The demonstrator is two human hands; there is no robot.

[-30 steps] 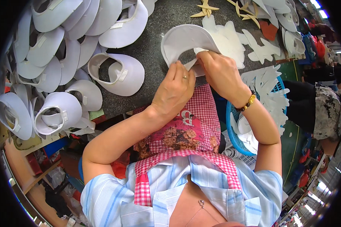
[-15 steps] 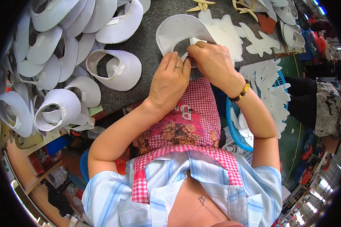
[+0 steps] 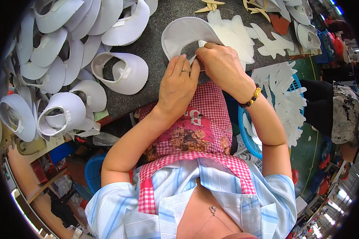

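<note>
A white sun visor (image 3: 180,31) lies at the near edge of the dark worktop (image 3: 157,34), its curved brim pointing away from me. My left hand (image 3: 176,85) is closed on the visor's near left side, with thumb and fingertips pressed together. Close beside it, my right hand (image 3: 223,67) pinches the inner edge or band, its fingers curled. The fingertips of both hands nearly meet, and they hide the band there. To the left of my hands stands another white visor (image 3: 135,73) with its band formed into a ring.
Many white visors (image 3: 48,51) are heaped at the left. White cut-out pieces (image 3: 235,38) and tan strips (image 3: 210,6) lie beyond my right hand, near a reddish-brown piece (image 3: 280,24). A blue basket (image 3: 248,137) with white scraps stands beside my right arm. Someone (image 3: 345,115) is at the far right.
The visor and both hands have shifted slightly left and a little nearer. My left elbow has come inward. Both hands keep their pinch at the same edge.
</note>
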